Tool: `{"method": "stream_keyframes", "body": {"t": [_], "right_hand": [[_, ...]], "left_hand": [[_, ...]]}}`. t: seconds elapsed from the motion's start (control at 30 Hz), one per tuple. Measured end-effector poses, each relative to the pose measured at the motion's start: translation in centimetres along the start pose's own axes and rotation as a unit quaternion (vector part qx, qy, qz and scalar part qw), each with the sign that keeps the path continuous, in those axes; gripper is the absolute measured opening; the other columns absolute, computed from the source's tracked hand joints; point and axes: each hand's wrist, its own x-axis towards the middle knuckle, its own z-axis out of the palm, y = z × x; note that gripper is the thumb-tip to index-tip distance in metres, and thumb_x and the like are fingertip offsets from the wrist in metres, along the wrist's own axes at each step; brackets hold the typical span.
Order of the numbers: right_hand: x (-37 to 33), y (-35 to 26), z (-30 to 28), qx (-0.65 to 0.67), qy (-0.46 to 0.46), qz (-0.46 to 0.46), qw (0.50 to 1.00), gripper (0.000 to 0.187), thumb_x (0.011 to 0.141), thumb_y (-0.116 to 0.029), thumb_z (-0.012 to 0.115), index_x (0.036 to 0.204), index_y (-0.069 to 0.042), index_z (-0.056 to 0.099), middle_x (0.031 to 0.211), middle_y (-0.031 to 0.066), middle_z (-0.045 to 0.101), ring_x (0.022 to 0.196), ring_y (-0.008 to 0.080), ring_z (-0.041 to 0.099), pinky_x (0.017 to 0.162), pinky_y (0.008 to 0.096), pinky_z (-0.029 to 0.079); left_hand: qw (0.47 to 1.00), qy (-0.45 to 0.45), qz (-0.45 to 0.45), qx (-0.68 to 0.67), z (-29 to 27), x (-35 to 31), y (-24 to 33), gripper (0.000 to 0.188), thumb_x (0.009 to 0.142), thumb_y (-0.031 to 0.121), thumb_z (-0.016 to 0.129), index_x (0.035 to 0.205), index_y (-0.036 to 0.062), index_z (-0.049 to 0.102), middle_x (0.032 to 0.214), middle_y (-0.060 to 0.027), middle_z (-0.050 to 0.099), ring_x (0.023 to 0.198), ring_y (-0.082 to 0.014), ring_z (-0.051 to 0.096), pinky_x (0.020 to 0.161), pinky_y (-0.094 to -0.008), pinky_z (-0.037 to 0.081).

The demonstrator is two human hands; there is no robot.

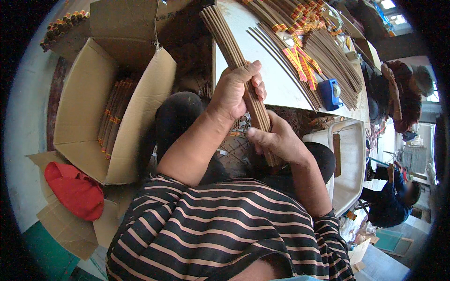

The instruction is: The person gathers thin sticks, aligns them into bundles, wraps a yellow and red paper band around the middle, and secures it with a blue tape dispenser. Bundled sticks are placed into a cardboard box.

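Observation:
A bundle of long brown incense sticks (229,44) slants across the middle, held over my lap. My left hand (236,89) is wrapped round it near its middle, thumb across the front. Lower down, my right hand (279,138) grips the same bundle close to its near end. Past my hands on the white table (234,14) lie a fan of loose incense sticks (333,65), several thin sticks in a row, and red-and-yellow printed bands (302,63). A blue tape dispenser (331,93) stands at the table's near edge.
At left stands an open cardboard box (79,107) with banded stick bundles inside; a red cloth (75,192) lies by it. More banded bundles (281,16) lie at the table's far side. A white tub (349,159) sits at right. Other people (391,201) are farther right.

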Motion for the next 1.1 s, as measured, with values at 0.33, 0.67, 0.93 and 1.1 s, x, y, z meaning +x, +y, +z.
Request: {"method": "stream_keyframes", "body": {"t": [0.33, 0.67, 0.93, 1.1], "right_hand": [[-0.4, -0.7, -0.7, -0.115, 0.155, -0.108, 0.975, 0.021, 0.081, -0.016, 0.065, 0.093, 0.001, 0.065, 0.079, 0.0019, 0.062, 0.073, 0.0064, 0.054, 0.068, 0.0215, 0.046], [-0.3, -2.1, -0.5, -0.28, 0.188, -0.13, 0.932, 0.017, 0.079, -0.011, 0.06, 0.088, 0.003, 0.062, 0.071, 0.0106, 0.062, 0.065, 0.0129, 0.059, 0.062, 0.0256, 0.048], [0.0, -2.0, -0.8, -0.386, 0.225, -0.26, 0.856, 0.013, 0.079, -0.01, 0.057, 0.086, 0.001, 0.058, 0.08, 0.0183, 0.059, 0.075, 0.0334, 0.059, 0.067, 0.039, 0.048], [-1.4, -2.0, -1.5, -0.446, 0.217, -0.268, 0.826, 0.011, 0.081, -0.005, 0.054, 0.091, 0.001, 0.055, 0.083, 0.017, 0.056, 0.075, 0.0333, 0.056, 0.067, 0.0378, 0.047]], "left_hand": [[0.998, -0.033, 0.039, 0.045, -0.3, -0.4, 0.9, 0.023, 0.083, 0.027, 0.06, 0.071, 0.0082, 0.053, 0.067, -0.006, 0.056, 0.06, -0.0226, 0.058, 0.06, -0.0363, 0.049], [1.0, -0.015, 0.02, 0.01, 0.0, -0.3, 0.8, 0.025, 0.083, 0.026, 0.06, 0.074, 0.0027, 0.056, 0.067, -0.0103, 0.058, 0.061, -0.0236, 0.061, 0.061, -0.0368, 0.053], [0.998, 0.005, 0.064, -0.015, -0.3, 0.4, 0.8, 0.023, 0.081, 0.026, 0.062, 0.076, 0.0059, 0.053, 0.07, -0.0083, 0.057, 0.066, -0.0241, 0.057, 0.066, -0.0401, 0.05], [0.99, 0.063, 0.103, -0.067, -0.7, 0.7, 2.2, 0.023, 0.081, 0.024, 0.063, 0.074, 0.0046, 0.053, 0.068, -0.008, 0.056, 0.066, -0.0234, 0.057, 0.066, -0.0389, 0.05]]}}
